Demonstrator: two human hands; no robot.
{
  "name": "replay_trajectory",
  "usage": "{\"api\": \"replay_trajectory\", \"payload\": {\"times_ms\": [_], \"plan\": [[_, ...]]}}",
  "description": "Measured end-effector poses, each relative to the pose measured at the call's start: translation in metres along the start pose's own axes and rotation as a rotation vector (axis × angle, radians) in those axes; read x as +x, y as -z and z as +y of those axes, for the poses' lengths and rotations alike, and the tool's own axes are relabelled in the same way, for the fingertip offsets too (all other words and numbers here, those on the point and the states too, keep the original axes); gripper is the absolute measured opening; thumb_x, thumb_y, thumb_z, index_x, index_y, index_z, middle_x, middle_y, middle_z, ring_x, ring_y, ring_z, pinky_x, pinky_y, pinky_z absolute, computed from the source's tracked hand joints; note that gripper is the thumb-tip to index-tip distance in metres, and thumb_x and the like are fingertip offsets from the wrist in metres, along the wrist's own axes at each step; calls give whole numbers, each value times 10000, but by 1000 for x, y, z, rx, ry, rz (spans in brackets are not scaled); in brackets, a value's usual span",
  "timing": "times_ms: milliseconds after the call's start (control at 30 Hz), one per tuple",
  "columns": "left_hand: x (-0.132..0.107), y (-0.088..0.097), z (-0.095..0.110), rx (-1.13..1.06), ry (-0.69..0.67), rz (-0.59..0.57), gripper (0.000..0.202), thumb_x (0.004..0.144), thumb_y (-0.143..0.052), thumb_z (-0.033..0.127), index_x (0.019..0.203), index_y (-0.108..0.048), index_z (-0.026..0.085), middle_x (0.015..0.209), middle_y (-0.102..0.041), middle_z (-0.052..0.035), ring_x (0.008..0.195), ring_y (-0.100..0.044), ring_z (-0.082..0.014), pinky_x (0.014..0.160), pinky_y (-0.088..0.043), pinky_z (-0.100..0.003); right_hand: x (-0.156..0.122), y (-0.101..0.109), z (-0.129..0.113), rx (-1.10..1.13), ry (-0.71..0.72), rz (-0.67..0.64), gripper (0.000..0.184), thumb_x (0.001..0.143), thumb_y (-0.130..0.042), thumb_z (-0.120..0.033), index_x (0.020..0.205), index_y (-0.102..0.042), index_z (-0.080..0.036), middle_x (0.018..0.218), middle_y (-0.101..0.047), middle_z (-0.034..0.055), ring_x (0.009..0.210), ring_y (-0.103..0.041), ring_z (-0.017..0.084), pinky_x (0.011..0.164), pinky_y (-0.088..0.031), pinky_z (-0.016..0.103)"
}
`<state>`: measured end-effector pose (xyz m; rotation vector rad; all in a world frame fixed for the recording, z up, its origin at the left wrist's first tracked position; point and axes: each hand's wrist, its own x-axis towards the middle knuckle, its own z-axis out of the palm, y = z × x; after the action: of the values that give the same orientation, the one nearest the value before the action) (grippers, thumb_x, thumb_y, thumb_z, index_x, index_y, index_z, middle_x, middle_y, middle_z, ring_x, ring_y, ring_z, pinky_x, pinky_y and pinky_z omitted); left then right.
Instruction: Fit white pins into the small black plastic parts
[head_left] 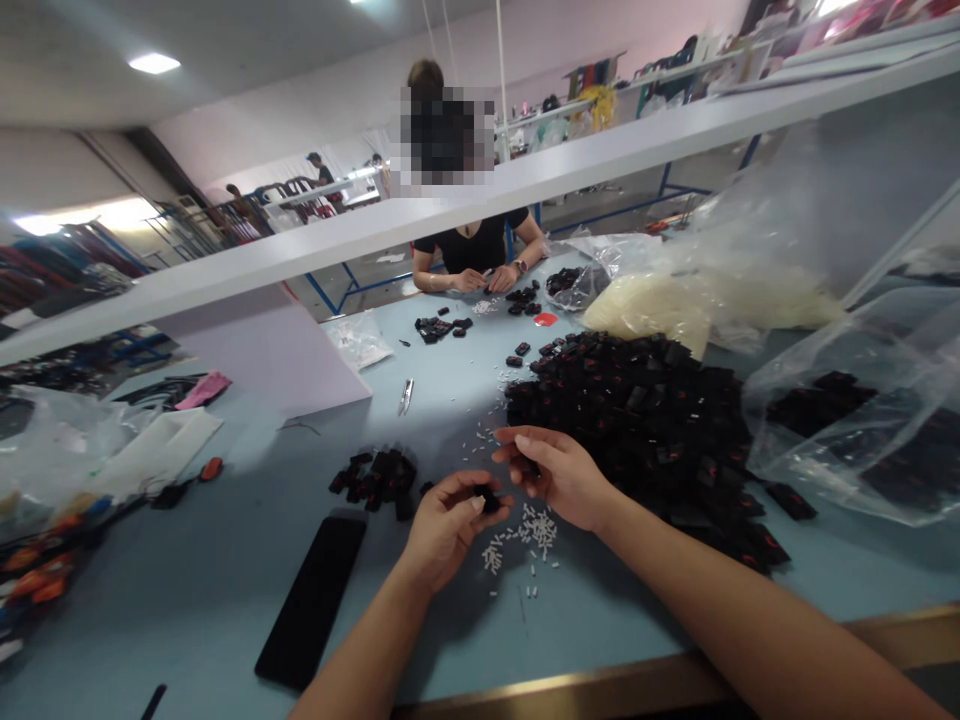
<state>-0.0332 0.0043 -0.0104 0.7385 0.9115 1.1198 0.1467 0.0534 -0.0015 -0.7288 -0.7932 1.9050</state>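
Observation:
My left hand (448,522) is closed in a pinch on a small black plastic piece (489,497) above the pale blue table (225,580). My right hand (553,472) hovers just to its right with fingers curled; whether it holds anything is hidden. Below both hands lies a scatter of tiny white pins (525,535). A small pile of black pieces (379,478) sits to the left of my left hand. A big heap of black pieces with red marks (645,420) spreads to the right, touching my right wrist.
A black phone (313,597) lies face down at the near left. Tweezers (406,395) rest mid-table. Clear plastic bags (862,420) hold more black pieces at right; a bag of white material (675,300) lies behind the heap. Across the table a person (472,260) works under a white shelf (375,235).

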Motion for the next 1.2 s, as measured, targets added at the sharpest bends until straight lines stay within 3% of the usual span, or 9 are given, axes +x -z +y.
{"api": "replay_trajectory", "payload": {"times_ms": [1200], "plan": [[-2,0,0,21,-52,-5,199,677,-759,150,859,-680,145,858,-713,-61,830,-718,-256,775,-575,-404,-1,-1,-1,-10,-5,24,334,729,-750,-381,982,-720,-164,845,-697,75,587,-564,119,421,-346,199]]}}
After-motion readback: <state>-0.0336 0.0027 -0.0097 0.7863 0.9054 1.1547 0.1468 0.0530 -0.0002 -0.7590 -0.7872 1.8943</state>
